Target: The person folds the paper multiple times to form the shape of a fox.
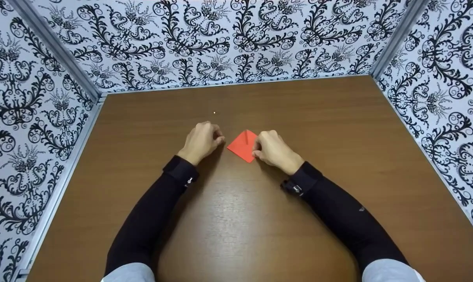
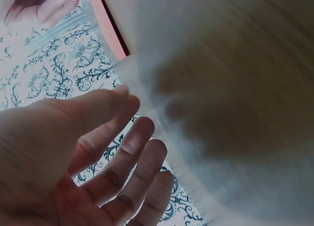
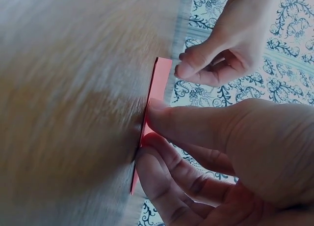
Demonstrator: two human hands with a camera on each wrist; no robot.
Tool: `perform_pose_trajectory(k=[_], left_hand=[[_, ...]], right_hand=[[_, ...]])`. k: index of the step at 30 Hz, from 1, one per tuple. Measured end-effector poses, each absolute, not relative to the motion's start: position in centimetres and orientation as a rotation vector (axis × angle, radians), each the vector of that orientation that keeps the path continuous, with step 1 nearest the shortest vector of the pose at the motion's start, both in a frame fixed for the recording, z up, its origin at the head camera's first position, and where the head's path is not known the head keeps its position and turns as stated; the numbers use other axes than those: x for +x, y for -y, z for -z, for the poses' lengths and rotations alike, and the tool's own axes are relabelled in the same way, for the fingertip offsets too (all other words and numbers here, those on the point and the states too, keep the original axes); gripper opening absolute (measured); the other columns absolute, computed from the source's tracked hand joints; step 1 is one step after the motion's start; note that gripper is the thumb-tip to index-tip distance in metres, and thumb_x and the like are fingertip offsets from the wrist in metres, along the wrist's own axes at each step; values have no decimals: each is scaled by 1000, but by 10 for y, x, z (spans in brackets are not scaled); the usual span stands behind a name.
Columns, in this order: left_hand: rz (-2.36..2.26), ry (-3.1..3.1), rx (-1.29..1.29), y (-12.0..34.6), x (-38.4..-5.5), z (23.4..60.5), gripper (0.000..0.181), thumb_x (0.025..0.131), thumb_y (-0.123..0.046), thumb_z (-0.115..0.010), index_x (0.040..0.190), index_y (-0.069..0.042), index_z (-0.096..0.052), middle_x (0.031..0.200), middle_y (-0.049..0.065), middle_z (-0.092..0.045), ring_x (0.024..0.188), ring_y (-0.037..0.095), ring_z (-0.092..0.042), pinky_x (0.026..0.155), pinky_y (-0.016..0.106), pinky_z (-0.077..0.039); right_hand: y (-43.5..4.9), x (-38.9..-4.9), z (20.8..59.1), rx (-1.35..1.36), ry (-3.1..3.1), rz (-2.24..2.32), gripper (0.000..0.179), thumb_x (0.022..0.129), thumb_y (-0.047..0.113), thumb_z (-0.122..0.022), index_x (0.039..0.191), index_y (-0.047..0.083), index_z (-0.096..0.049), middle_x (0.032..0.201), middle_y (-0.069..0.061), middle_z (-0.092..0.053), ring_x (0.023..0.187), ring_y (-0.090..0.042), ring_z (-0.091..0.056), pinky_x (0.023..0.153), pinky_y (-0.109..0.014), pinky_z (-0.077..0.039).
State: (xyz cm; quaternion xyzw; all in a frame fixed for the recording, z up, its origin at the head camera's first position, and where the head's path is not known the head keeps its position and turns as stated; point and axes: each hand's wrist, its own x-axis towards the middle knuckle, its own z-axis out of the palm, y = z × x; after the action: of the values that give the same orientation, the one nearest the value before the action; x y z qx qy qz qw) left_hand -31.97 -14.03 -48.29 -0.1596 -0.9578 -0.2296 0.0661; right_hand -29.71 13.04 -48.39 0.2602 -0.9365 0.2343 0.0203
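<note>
A small red square of folded paper lies on the table, turned so one corner points away from me. A short crease line runs down from its far corner. My right hand pinches the paper's right side; in the right wrist view its thumb lies on top, with the fingers at the edge. Just off the left corner is my left hand, apart from the paper. Its fingers are loosely bent and hold nothing in the left wrist view.
The brown wooden table spreads around both arms. Patterned black-and-white panels stand along its back and sides, joined by grey metal posts. A tiny bright speck shows on the tabletop beyond the left hand.
</note>
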Motion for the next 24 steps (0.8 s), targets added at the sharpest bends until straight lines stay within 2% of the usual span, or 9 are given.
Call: perform_pose_trajectory(k=[6, 13, 19, 24], left_hand=[[658, 2834, -471, 147, -317, 482, 13, 107, -18, -84, 112, -9, -90, 111, 15, -83, 104, 37, -80, 91, 54, -69], [622, 2798, -525, 156, -316, 484, 14, 107, -19, -84, 117, -12, -91, 113, 11, -88, 109, 39, -78, 93, 59, -68], [573, 2780, -518, 162, -314, 484, 18, 106, -23, -85, 118, -10, -90, 112, 18, -84, 105, 45, -79, 92, 62, -68], [562, 2784, -492, 167, -313, 482, 23, 107, -26, -84, 121, -8, -89, 115, 20, -82, 108, 47, -79, 94, 64, -68]], right_hand=[[-132, -300, 483, 798, 2906, -725, 10, 98, 8, -91, 88, 9, -91, 89, -7, -87, 81, -24, -75, 76, -41, -62], [-135, -299, 483, 775, 2913, -741, 10, 99, 9, -91, 89, 9, -91, 91, -7, -88, 82, -23, -75, 77, -41, -63], [-138, -300, 478, 748, 2925, -760, 10, 101, 11, -90, 91, 9, -91, 94, -8, -88, 82, -21, -72, 76, -40, -61], [-141, -301, 473, 722, 2935, -797, 10, 103, 10, -88, 93, 9, -91, 98, -9, -88, 85, -23, -72, 79, -40, -60]])
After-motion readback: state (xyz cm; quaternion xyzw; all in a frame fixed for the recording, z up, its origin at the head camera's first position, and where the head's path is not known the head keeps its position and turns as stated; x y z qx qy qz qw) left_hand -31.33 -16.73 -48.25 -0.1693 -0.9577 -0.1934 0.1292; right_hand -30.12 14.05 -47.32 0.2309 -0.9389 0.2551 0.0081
